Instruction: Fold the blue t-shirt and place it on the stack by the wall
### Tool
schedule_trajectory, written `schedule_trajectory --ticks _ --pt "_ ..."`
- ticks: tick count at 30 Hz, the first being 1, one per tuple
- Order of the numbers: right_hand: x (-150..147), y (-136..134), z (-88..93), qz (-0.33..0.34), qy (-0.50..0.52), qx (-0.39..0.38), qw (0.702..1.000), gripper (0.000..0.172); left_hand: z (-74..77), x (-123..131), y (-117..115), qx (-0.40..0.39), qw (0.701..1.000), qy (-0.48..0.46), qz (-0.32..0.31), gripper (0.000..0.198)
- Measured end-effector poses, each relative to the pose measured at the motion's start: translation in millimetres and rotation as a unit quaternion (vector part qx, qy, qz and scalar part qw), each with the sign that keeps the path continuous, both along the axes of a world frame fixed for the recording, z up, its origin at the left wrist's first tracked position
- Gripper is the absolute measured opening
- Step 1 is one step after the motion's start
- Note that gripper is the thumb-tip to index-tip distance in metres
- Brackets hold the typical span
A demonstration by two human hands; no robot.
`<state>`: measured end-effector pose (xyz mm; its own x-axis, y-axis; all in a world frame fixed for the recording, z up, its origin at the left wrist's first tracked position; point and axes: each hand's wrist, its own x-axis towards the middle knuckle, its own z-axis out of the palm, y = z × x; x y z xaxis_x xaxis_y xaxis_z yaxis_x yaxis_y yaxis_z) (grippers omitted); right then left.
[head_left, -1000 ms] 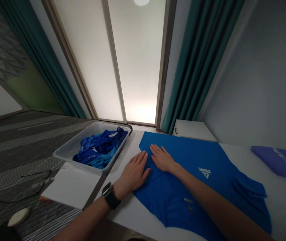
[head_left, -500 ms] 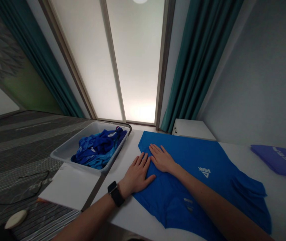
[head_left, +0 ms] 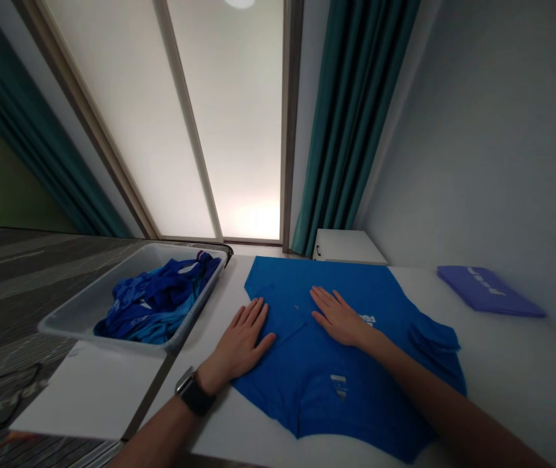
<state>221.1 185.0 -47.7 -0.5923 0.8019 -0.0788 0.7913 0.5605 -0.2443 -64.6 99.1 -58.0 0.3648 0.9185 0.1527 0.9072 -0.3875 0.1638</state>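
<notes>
Just left hand (head_left: 240, 339) and right hand (head_left: 340, 320) flat on blue shirt (head_left: 324, 393), fingers (head_left: 251, 315) splayed (white chest lettering (head_left: 369, 319) half-covered, unreadable).

Ahead of me a tall frosted window (head_left: 219, 130) fills the far side of the room, split by a slim upright bar (head_left: 188, 123), and it glows warmest low down near the sill. A round light (head_left: 240, 2) shows at the very top edge. Teal curtains hang on both sides, one on my left (head_left: 29, 143) and one on my right (head_left: 351, 117). The wall (head_left: 492, 130) to my right is plain pale grey. A small white cabinet (head_left: 346, 246) stands below the right curtain, just behind the white table (head_left: 526, 370) I work at. To my left lies a dark striped floor (head_left: 25, 260).
</notes>
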Motion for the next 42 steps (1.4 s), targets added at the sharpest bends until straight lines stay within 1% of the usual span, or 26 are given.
schedule_trajectory --ticks 2,5,8,11,14,17,21,27,32,37,40,42 --pt "14 -4 -2.5 -0.009 -0.004 -0.002 1.0 0.072 -3.5 -2 1 0.001 1.0 0.0 -0.003 0.066" --pt "26 -8 -7.8 -0.023 -0.003 0.015 1.0 0.072 -6.3 -4 3 0.009 1.0 -0.008 -0.012 0.066" --pt "30 -9 -9.7 -0.025 0.009 0.029 0.999 0.071 -2.4 -7 5 0.016 0.999 -0.045 -0.008 0.062" --pt "35 -8 -6.1 -0.025 0.027 0.022 0.999 0.071 3.9 -10 7 0.017 0.996 -0.087 0.002 0.056" --pt "44 -9 -2.4 -0.048 0.041 0.022 0.998 0.07 6.4 -11 9 0.016 0.995 -0.098 -0.014 0.054" --pt "52 -12 -1.5 -0.074 0.021 0.012 0.997 0.07 5.5 -11 11 0.015 0.995 -0.097 -0.022 0.053" --pt "54 -15 -1.0 -0.076 -0.009 -0.006 0.997 0.072 5.2 -12 13 0.012 0.994 -0.106 -0.014 0.053" --pt "55 -14 -3.2 -0.071 -0.004 0.0 0.997 0.071 8.1 -12 14 0.024 0.994 -0.108 -0.022 0.049" --pt "57 -13 -5.7 -0.069 0.001 0.002 0.998 0.07 14.7 -7 11 0.05 0.991 -0.123 -0.029 0.041" --pt "56 -13 -5.6 -0.073 0.001 -0.004 0.997 0.071 21.8 -4 10 0.047 0.991 -0.112 -0.05 0.038" --pt "57 -13 -6.1 -0.075 0.007 -0.008 0.997 0.071 29.4 2 9 0.046 0.993 -0.088 -0.063 0.038" --pt "57 -12 -6.6 -0.074 0.011 -0.012 0.997 0.072 36.9 12 9 0.043 0.994 -0.071 -0.068 0.039"
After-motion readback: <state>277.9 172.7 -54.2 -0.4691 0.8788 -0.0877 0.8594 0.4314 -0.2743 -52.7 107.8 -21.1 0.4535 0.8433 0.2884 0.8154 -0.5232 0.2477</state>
